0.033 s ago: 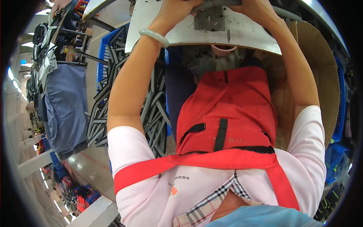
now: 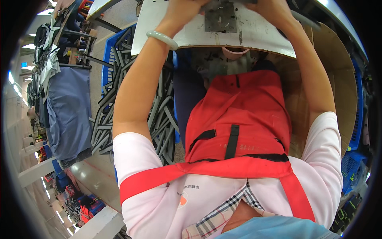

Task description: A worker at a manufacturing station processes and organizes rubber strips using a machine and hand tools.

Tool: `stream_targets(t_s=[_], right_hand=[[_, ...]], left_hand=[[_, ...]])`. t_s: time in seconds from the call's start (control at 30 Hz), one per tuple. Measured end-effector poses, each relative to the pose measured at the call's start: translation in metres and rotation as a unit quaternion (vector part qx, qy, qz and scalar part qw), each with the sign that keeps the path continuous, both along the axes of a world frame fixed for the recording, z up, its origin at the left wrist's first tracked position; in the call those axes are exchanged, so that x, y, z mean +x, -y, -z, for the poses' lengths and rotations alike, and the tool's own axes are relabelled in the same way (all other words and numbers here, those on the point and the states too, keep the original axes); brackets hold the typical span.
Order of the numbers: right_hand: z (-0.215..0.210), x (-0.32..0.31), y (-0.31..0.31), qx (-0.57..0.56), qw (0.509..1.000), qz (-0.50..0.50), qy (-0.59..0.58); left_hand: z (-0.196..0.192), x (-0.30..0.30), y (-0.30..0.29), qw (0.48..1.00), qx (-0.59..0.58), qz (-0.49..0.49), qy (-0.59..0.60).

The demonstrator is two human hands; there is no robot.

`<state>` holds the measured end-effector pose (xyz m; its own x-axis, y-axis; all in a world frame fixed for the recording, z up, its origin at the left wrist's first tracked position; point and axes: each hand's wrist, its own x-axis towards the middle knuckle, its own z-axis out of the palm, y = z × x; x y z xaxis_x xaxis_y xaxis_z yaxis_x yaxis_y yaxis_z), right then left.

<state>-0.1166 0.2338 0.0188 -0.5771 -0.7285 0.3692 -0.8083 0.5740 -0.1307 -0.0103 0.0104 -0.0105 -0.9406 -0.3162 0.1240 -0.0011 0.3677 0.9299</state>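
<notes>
While reaching forward over the lap, both arms extended to the top edge of view.
Left hand (image 2: 185,10): on white worktable (image 2: 159,28), fingers cropped; grip cannot be told.
Right hand (image 2: 272,8): beside grey metal plate (image 2: 220,18), fingers cropped; grip cannot be told.
Left wrist: pale green bangle (image 2: 162,39).
Lap: red apron (image 2: 234,119).
Left side: blue crate (image 2: 106,71) of grey tubes (image 2: 159,119).
Right side: cardboard box (image 2: 338,91).
</notes>
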Motion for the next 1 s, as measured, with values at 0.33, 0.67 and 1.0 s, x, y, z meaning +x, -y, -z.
stream_targets(t_s=[0.33,0.67,1.0], right_hand=[[0.104,0.160,0.039,-0.064,0.934,-0.332,-0.118],[0.029,0.056,-0.034,-0.015,0.970,-0.168,0.174],[0.009,0.027,-0.044,0.012,0.988,-0.100,0.119]], left_hand=[[0.006,0.027,-0.090,0.992,-0.072,0.101,-0.028],[0.032,0.099,-0.003,0.957,0.045,0.218,0.186],[-0.002,0.060,-0.021,0.993,-0.021,0.099,0.060]])
